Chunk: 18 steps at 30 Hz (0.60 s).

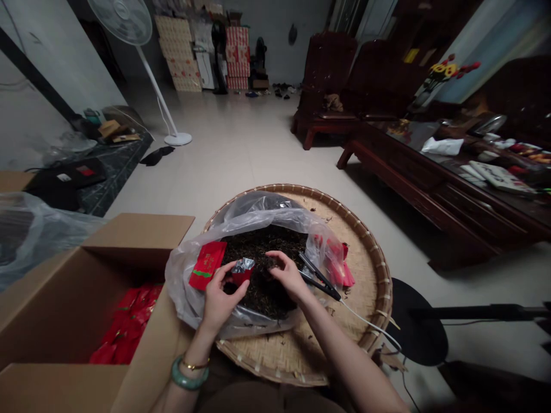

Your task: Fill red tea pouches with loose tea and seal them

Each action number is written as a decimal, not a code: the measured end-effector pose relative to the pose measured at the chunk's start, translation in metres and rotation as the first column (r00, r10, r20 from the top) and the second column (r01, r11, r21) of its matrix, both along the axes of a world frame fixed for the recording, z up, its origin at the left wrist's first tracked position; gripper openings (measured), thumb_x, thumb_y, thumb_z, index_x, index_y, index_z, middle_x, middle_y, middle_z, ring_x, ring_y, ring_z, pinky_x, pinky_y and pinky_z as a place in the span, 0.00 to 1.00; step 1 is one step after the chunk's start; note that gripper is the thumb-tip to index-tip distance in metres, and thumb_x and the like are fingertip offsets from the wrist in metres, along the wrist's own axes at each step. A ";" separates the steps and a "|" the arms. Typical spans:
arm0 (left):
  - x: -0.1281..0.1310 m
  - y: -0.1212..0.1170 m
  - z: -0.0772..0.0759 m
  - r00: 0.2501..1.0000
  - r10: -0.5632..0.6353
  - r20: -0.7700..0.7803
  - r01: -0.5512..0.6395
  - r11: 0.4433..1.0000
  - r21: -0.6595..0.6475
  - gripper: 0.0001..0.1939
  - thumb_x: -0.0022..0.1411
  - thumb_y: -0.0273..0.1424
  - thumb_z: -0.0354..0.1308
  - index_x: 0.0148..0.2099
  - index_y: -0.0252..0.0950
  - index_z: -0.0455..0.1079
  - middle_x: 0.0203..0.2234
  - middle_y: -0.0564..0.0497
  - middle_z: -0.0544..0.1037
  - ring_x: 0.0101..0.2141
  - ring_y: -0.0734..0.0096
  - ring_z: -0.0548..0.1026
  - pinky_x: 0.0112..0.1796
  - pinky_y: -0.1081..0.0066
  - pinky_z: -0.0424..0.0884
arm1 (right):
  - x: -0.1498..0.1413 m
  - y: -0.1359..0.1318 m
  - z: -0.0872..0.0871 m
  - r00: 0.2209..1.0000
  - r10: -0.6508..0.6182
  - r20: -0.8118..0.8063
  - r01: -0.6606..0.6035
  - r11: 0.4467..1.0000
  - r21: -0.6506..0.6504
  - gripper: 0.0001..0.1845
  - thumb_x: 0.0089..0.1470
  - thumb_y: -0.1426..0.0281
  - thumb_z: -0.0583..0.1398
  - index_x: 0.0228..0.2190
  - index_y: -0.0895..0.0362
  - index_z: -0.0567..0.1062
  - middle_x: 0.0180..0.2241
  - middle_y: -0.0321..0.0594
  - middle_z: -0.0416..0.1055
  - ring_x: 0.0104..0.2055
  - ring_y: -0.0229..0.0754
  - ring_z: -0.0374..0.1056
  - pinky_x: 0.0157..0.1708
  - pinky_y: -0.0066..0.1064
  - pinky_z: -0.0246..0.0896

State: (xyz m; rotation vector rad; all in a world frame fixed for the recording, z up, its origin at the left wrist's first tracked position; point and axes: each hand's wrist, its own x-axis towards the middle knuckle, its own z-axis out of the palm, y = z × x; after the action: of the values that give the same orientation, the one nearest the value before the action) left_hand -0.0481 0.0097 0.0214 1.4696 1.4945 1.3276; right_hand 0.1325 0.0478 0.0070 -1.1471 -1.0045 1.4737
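Crinkled foil [243, 264] lines a pouch [243, 275] above wiry leaves [262, 238].

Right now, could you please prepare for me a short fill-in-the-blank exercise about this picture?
1. The left hand holds a packet whose outside is ____.
2. The green bracelet is on the ____ wrist.
3. The plastic bag rests on a tray whose shape is ____.
Missing words: red; left; round.
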 end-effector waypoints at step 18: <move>0.003 -0.002 -0.004 1.000 -0.021 -0.005 0.021 1.000 0.010 0.22 0.49 0.34 0.63 0.47 0.34 0.69 0.41 0.45 0.76 0.40 0.64 0.76 0.39 0.68 0.75 | -0.009 -0.011 0.014 0.538 -0.462 -0.705 -0.164 0.763 -0.625 0.12 0.56 0.76 0.48 0.31 0.62 0.72 0.30 0.48 0.76 0.38 0.42 0.73 0.35 0.32 0.70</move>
State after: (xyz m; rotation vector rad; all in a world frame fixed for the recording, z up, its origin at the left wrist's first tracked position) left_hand -0.0449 0.0078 0.0173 1.4917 1.4735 1.3213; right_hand 0.1239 0.0364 0.0208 -0.7215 0.3389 1.9600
